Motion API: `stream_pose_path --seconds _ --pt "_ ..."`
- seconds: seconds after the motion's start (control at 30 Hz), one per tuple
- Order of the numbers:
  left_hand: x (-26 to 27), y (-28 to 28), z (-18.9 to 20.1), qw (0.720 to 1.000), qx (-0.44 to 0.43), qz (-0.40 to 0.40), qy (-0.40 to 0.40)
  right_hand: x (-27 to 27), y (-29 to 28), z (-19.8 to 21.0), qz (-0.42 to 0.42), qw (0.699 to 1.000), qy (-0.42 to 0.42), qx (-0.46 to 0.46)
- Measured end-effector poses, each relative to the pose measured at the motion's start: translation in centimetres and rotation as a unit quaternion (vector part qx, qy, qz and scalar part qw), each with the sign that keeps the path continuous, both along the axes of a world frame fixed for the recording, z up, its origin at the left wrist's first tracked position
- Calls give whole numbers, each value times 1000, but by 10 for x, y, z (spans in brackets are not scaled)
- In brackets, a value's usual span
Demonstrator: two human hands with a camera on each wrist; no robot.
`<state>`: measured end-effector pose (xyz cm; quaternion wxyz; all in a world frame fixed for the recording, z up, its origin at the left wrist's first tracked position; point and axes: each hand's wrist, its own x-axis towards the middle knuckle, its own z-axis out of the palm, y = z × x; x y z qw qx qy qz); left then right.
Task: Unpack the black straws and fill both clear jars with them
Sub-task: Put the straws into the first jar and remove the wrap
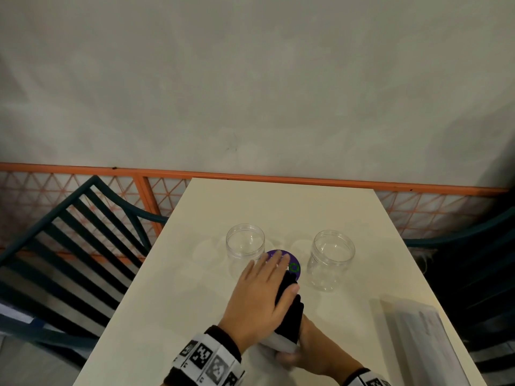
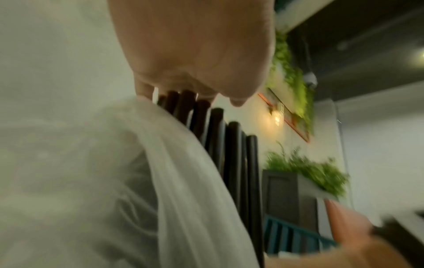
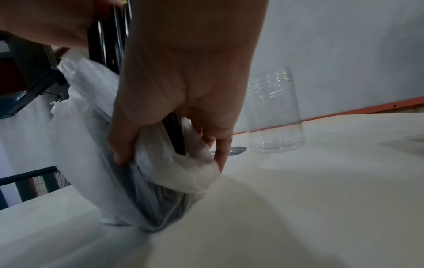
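The black straws (image 1: 289,313) stand bundled in a translucent white bag (image 1: 281,342) at the near middle of the cream counter (image 1: 195,274). The left hand (image 1: 262,299) clasps the bundle's upper part, thumb (image 1: 292,289) curled round it. The right hand (image 1: 315,346) grips the bag low down, fingers (image 3: 123,145) bunching the plastic. Two clear jars, left (image 1: 245,249) and right (image 1: 331,259), stand upright beyond, flanking a purple disc (image 1: 294,266).

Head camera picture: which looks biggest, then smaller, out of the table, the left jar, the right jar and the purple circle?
1. The table looks biggest by far.
2. The left jar and right jar look about alike, so I won't rank them.
3. The purple circle looks smallest, though the left hand partly covers it.
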<state>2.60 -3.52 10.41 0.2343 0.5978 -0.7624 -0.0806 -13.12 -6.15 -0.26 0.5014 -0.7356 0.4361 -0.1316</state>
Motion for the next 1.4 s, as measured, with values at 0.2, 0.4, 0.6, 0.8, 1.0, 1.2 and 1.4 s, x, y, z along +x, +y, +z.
stream_pose_path --seconds 0.2,0.4,0.6,0.8,1.0,1.2,1.4 --pt "53 15 -16 965 150 37 210 -5 -1 1 2 1000 3 6" --pt "62 21 -49 941 187 27 280 -7 -2 12 28 999 -6 34" --pt "67 23 -48 927 111 114 341 -24 -1 55 80 990 -1 119" --pt "66 25 -52 941 45 155 297 -27 -1 61 131 976 171 32" --pt "54 26 -39 927 17 156 341 -11 2 51 69 975 209 -31" --pt "33 42 -39 927 28 80 364 -3 -5 40 -120 980 136 -82" --pt "27 41 -48 927 5 109 358 -3 3 45 -322 946 -30 -31"
